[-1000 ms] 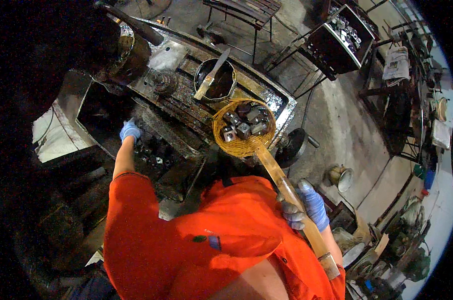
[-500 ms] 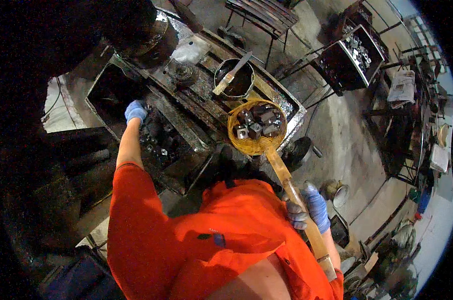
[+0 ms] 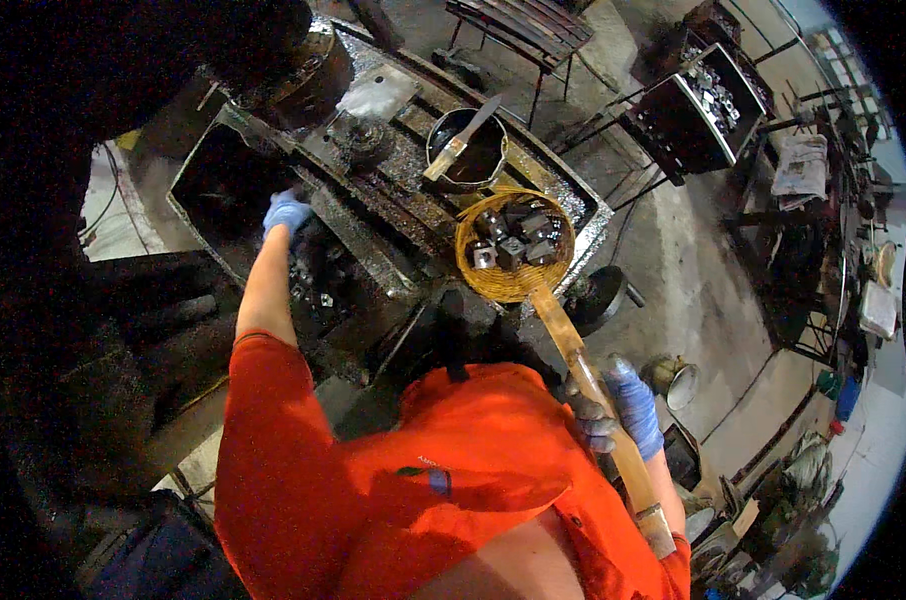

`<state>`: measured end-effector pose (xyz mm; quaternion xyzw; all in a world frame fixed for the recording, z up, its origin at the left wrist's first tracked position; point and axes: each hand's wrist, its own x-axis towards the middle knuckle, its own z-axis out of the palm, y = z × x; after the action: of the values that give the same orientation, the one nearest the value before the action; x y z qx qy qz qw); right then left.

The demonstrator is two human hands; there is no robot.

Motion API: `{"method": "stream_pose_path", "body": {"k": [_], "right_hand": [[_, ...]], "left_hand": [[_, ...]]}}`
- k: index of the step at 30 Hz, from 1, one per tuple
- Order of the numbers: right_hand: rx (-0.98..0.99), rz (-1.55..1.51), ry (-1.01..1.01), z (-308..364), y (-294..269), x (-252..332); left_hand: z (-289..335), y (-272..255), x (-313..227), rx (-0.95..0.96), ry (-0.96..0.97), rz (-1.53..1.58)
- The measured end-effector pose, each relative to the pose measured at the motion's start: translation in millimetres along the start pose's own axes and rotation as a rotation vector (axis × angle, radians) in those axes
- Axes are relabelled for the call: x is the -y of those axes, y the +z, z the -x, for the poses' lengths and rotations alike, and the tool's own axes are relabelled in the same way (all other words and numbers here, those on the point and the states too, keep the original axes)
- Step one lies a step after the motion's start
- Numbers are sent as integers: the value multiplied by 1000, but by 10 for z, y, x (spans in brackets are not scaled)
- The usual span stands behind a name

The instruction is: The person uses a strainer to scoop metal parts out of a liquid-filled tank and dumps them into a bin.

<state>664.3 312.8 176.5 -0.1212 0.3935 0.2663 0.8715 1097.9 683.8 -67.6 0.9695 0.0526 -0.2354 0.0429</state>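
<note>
My left hand (image 3: 287, 212), in a light blue glove, reaches over the dark metal bin (image 3: 211, 258) at the left of the bench. Shadow and blur obscure its fingers. Below it in the bin lie several dark metal blocks (image 3: 318, 290), some with shiny faces. My right hand (image 3: 623, 408), gloved blue with dark, dirty fingers, is wrapped round a flat wooden handle (image 3: 563, 335). The handle runs up to a round yellow wicker basket (image 3: 473, 280), which is over the bench's near right corner. Several dark metal blocks (image 3: 511, 250) with holes sit in the basket.
A brush (image 3: 463, 140) lies across a dark round bucket (image 3: 495, 172) on the greasy metal bench (image 3: 585, 215). A round metal drum (image 3: 318, 85) stands behind. On the right are a stand with a tray of metal parts (image 3: 713, 100) and a slatted rack (image 3: 533, 35).
My left hand has shifted slightly right and up over the bin. The basket has tilted a little, while my right hand keeps its hold on the handle.
</note>
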Motion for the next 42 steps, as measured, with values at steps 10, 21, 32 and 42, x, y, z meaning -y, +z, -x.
{"method": "stream_pose_path", "body": {"k": [10,21,32,42], "right_hand": [[5,-93,25,-26,-66,-35],[-24,15,0,8,-31,2],[85,-10,79,118,-74,182],[227,-77,95,84,-97,232]], "left_hand": [[385,-58,-61,-32,127,-231],[172,37,94,-190,131,-109],[1337,-449,72,-472,219,1313],[3186,-642,-1789,-441,1053,471]]}}
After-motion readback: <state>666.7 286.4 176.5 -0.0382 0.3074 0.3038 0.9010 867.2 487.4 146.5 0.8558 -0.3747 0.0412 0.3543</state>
